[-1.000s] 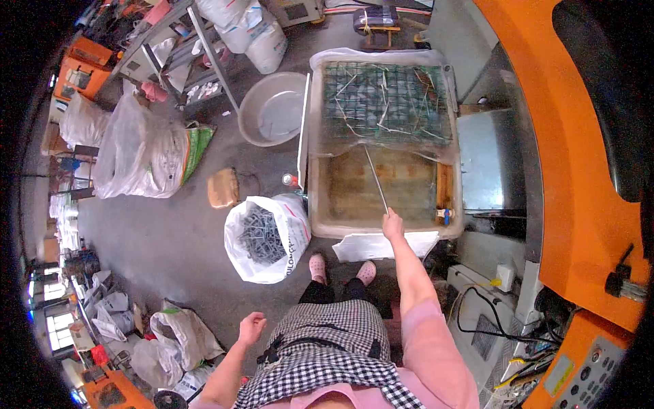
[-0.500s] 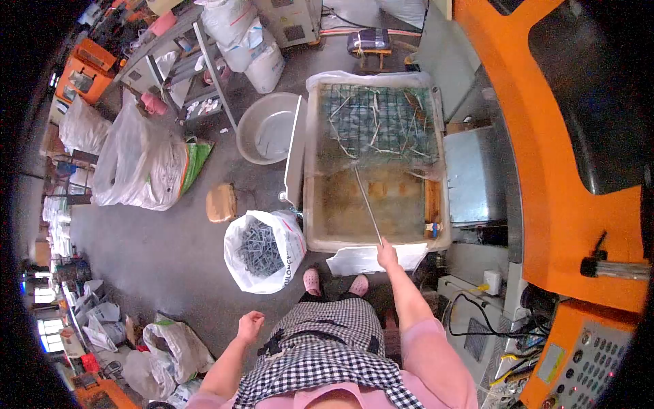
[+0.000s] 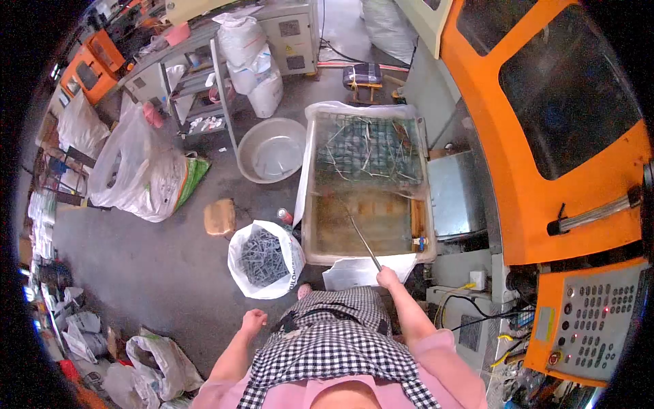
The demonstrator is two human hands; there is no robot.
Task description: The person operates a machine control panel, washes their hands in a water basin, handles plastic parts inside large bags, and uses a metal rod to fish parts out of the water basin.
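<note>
My right hand (image 3: 387,277) is closed around one end of a thin metal rod (image 3: 365,243) at the near edge of a water-filled tub (image 3: 307,232). The rod slants forward over the tub, and its far end dips into the brownish water. Green mesh (image 3: 392,160) fills the far half of the tub, with pale, thin branching pieces lying on it. My left hand (image 3: 255,320) hangs by my left side with its fingers curled and nothing visible in them. Near it stands a white bag (image 3: 289,276) full of small grey parts (image 3: 262,255).
A round basin (image 3: 272,167), a wooden stool (image 3: 219,217) and a drink can (image 3: 285,215) stand left of the tub. Farther left are a large plastic sack (image 3: 150,184) and a stepladder (image 3: 221,88). An orange machine (image 3: 487,136) with a control panel (image 3: 599,327) borders my right.
My right hand has drawn the rod back from the mesh edge toward me, into the near half of the tub. The view has shifted; my left hand stays at my side.
</note>
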